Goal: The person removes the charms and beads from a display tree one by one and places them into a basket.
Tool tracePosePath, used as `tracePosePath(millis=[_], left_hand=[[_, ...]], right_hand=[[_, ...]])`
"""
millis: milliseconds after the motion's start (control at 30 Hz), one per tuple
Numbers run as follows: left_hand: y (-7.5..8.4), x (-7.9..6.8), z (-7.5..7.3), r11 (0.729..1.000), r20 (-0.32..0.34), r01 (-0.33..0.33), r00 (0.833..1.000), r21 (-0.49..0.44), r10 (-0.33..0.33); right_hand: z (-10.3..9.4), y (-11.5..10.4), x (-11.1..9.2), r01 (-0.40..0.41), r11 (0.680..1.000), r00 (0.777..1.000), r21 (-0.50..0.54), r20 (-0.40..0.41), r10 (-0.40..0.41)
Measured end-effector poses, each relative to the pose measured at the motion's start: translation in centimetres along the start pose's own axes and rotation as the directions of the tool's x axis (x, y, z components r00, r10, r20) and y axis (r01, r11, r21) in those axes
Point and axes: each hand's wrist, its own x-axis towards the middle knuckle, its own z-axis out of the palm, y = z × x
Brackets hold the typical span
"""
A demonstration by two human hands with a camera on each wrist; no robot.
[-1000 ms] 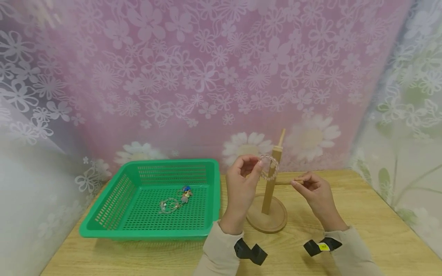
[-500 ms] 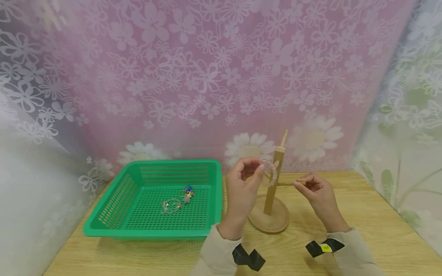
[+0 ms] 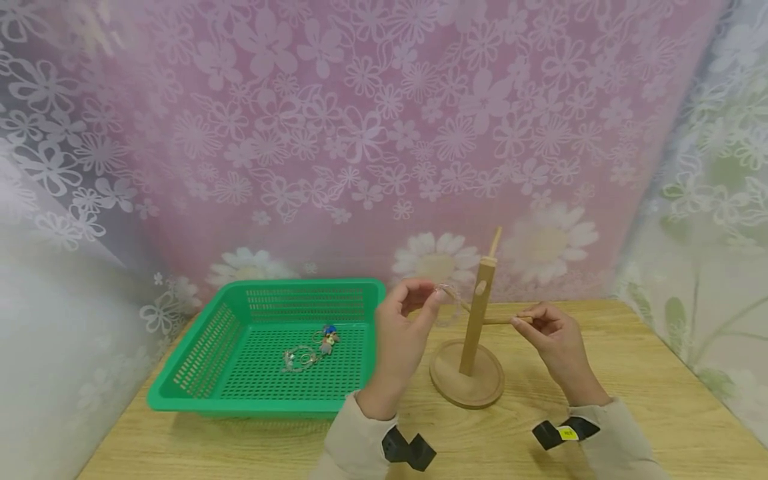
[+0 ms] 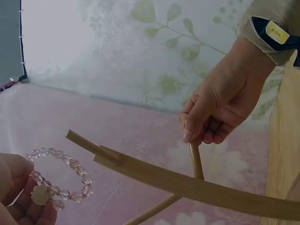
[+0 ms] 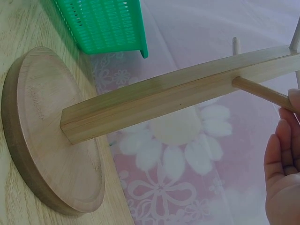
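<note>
A bracelet of clear pinkish beads (image 4: 84, 180) with a pale shell-shaped charm (image 4: 41, 194) is pinched between the thumb and fingers of my left hand (image 3: 403, 333). In the head view it hangs left of the post of a wooden stand (image 3: 478, 320), overlapping the stand's left peg (image 3: 461, 301). My right hand (image 3: 555, 343) pinches the outer end of the right peg (image 5: 262, 91) between thumb and fingers. Upright on its round base (image 5: 51, 136), the stand has more pegs near the top, and no bracelet shows on them.
A green plastic basket (image 3: 264, 405) stands left of the stand on the wooden table (image 3: 480, 440). Inside it lie a clear bead bracelet (image 3: 299, 359) and a charm keychain with a blue piece (image 3: 329, 339). Flowered cloth (image 3: 360, 133) hangs behind.
My left hand has carried the bracelet leftward, from in front of the post to the left peg. The right hand keeps its hold on the right peg.
</note>
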Motion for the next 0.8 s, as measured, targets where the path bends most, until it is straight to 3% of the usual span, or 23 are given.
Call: tracePosePath(millis=[400, 800], left_hand=[[-0.6, 0.2, -3.1, 0.988, 0.043, -0.025, 0.999, 0.153, 0.019], [-1.0, 0.2, -6.2, 0.947, 0.065, 0.027, 0.997, 0.319, -0.051]], right_hand=[[0.0, 0.0, -0.1, -0.022, 1.000, 1.000, -0.016, -0.007, 0.022], [0.0, -0.3, -0.1, -0.050, 0.997, 0.999, -0.052, -0.022, 0.049]])
